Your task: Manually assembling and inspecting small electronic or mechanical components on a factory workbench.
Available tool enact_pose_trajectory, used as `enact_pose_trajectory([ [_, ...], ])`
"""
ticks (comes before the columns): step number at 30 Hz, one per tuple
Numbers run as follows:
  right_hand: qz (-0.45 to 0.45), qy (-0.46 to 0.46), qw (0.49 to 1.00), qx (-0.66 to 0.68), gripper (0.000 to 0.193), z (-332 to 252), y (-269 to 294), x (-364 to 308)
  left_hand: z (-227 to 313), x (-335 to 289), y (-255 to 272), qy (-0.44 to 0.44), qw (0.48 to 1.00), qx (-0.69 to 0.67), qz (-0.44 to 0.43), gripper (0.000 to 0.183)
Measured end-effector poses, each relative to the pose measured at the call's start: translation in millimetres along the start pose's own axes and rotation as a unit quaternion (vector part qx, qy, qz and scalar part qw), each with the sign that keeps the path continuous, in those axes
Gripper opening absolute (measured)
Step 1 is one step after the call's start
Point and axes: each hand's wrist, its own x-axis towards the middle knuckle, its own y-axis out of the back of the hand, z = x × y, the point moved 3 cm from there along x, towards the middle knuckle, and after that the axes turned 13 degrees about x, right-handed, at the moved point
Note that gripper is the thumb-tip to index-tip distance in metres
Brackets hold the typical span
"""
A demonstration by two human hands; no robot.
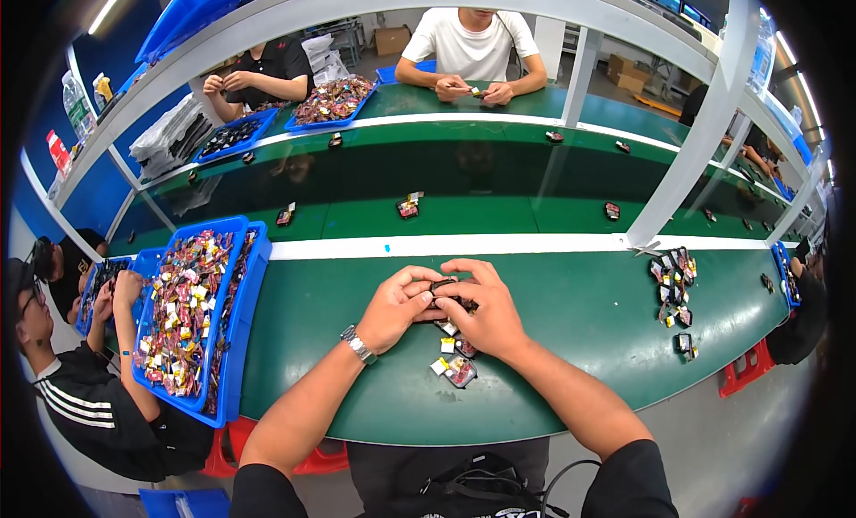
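One green tabletop, with a white strip along its far edge, faced a green conveyor belt in a workshop with red stools. Left of the tabletop's middle, between near and far edges, the left hand and right hand had their fingers curled closed around a small dark component, mostly hidden. Toward the near edge lay red-and-black units with white-and-yellow tags. Blue trays, heaped with similar parts, occupied the left end; a white post at the far edge blocked some belt.
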Motion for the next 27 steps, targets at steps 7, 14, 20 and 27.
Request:
enact_pose_trajectory([
  [7, -0.017, 0.071, 0.996, -0.052, 0.017, -24.0, -1.4, 4.1, 5.4, -2.0, 5.7, -0.021, 1.0, -0.013, 0.013, 0.023],
  [14, 0.008, 0.063, 0.998, -0.022, 0.017, -6.9, -0.8, 3.6, 0.7, -2.5, 7.8, -0.004, 0.999, -0.039, 0.006, 0.026],
  [20, 0.004, 0.051, 0.999, -0.015, 0.018, -4.1, 1.4, 3.3, 3.0, -2.5, 4.0, 0.013, 0.998, -0.065, 0.008, 0.026],
  [27, -0.029, 0.034, 0.999, 0.026, 0.021, -2.1, -5.1, 4.6, 1.7, -4.8, 4.9, -0.013, 0.997, -0.053, 0.05, 0.026],
])
